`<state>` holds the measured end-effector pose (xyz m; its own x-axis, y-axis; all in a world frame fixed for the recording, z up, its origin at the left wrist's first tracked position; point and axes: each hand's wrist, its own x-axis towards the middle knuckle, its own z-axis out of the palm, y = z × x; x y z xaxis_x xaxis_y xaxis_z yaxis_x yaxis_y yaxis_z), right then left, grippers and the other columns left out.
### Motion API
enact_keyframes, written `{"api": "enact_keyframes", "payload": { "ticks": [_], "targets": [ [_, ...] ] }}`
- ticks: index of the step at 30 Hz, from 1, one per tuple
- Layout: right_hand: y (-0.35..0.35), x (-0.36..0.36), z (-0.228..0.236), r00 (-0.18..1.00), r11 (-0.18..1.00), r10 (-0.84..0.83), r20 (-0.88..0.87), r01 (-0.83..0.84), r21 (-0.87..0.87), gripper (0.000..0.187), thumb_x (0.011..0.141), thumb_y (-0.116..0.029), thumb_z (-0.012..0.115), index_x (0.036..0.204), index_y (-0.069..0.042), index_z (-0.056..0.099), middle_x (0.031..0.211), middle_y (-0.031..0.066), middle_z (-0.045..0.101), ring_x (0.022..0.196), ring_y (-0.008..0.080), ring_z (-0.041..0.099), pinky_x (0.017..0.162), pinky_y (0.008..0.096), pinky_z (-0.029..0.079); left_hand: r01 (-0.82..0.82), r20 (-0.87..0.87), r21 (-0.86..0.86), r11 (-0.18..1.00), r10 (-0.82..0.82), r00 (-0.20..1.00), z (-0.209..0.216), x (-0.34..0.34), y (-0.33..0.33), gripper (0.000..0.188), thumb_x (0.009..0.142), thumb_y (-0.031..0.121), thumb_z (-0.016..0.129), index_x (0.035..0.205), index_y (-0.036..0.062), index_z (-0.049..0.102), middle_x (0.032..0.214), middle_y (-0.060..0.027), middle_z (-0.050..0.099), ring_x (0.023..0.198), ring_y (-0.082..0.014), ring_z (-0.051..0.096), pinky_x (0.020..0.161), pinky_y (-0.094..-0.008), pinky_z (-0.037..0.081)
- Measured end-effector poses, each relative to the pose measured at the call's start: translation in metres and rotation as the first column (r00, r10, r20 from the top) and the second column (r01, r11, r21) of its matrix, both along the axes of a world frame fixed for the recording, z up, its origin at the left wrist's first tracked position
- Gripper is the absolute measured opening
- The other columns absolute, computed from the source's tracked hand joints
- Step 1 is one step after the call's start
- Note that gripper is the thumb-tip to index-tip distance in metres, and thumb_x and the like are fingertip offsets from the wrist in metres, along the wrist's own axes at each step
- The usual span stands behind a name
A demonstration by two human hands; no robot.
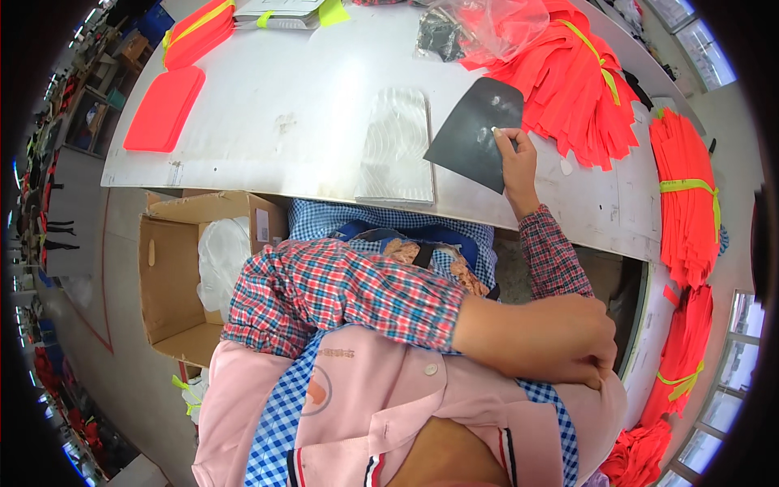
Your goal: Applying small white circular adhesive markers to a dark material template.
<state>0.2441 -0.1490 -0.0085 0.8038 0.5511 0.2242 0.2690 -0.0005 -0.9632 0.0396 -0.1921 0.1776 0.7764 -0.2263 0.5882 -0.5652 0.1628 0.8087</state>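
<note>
a: what colour is the sheet (466, 134) right of centre, toward the top?
b: dark grey, against a white tabletop (276, 89).
a: and the strips (560, 105) at upper right?
b: neon coral red, crossed by a yellow-green band (600, 62). the flat stack (166, 109) at upper left is coral too.
a: any patterns?
b: red, blue and white plaid on the sleeve (365, 284) mid-frame, blue-and-white checks on the apron (277, 422) at lower left, pale swirls on the silvery plate (396, 142) at upper centre.
a: the shirt (357, 414)?
b: pink.

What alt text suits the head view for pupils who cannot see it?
The right hand holds a dark sheet at a white table, beside a silvery panel and red strips; the left hand touches the pink shirt.
</note>
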Motion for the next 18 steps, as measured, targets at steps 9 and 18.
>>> {"api": "enact_keyframes", "payload": {
  "ticks": [9,18],
  "targets": [
    [-0.005,-0.006,0.01,0.911,0.972,0.056,-0.409,0.045,0.231,0.014,0.091,-0.015,0.065,0.094,-0.002,0.064,0.086,-0.0014,0.06,0.077,0.0058,0.054,0.071,0.0205,0.044,-0.56,-0.105,0.643,0.523,0.784,0.612,-0.135,-0.029,0.169,0.012,0.081,0.006,0.066,0.091,0.0026,0.07,0.088,-0.0138,0.067,0.083,-0.0302,0.063,0.075,-0.038,0.051],
    [0.003,-0.064,0.016,0.457,0.86,0.453,-0.765,0.004,0.511,0.015,0.093,-0.014,0.058,0.104,-0.003,0.059,0.11,0.0085,0.065,0.104,0.0181,0.062,0.101,0.0551,0.045,-0.431,0.019,0.883,0.189,0.9,0.435,-0.179,-0.033,0.225,0.025,0.075,0.013,0.074,0.095,-0.0005,0.068,0.092,-0.0192,0.064,0.091,-0.0344,0.06,0.08,-0.0395,0.05]
  ]
}}
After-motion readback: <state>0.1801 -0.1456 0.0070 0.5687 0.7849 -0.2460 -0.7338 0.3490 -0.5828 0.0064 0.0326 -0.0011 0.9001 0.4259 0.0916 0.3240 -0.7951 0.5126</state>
